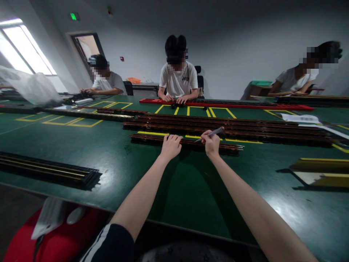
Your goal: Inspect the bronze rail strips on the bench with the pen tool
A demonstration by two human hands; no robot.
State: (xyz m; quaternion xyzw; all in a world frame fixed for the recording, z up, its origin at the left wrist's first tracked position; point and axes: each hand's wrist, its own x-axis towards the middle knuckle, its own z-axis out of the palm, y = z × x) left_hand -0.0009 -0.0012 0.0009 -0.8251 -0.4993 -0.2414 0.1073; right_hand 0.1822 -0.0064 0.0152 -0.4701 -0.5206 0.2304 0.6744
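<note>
My left hand rests with curled fingers on the near edge of a long dark strip lying across the green table. My right hand is closed around a thin pen-like tool, its tip pointing left and down at the same strip. Several more long dark strips lie in rows just beyond it.
A black tray of strips sits at the near left edge. A red tray lies before a person opposite; two other people sit at far left and far right. Yellow-edged parts lie at right. A red object sits below the table.
</note>
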